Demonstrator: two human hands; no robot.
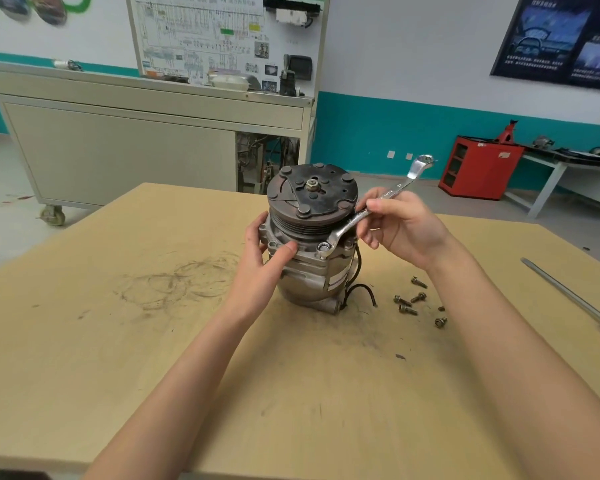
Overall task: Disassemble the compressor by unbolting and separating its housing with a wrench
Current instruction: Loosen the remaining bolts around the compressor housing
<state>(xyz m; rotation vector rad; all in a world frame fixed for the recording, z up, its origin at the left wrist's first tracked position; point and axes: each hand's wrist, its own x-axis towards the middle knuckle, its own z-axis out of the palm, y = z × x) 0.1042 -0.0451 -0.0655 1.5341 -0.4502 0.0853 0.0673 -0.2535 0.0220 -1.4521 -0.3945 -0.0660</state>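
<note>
A grey metal compressor point(312, 268) stands upright on the wooden table point(153, 341), its dark pulley and clutch plate facing up. My left hand point(262, 258) grips the housing's left flank, thumb across the front flange. A double-ended ring wrench point(378, 206) slants up to the right; its lower ring sits over a bolt point(324, 250) on the front flange. My right hand point(400, 226) pinches the wrench's shaft near the middle, right beside the pulley. A black wire hangs from the housing's right side.
Several loose bolts point(413, 301) lie on the table right of the compressor. A long screwdriver point(575, 301) with an orange handle lies near the right edge. Beyond the table stand a grey wheeled cabinet point(136, 150), a red box point(478, 168) and a side bench.
</note>
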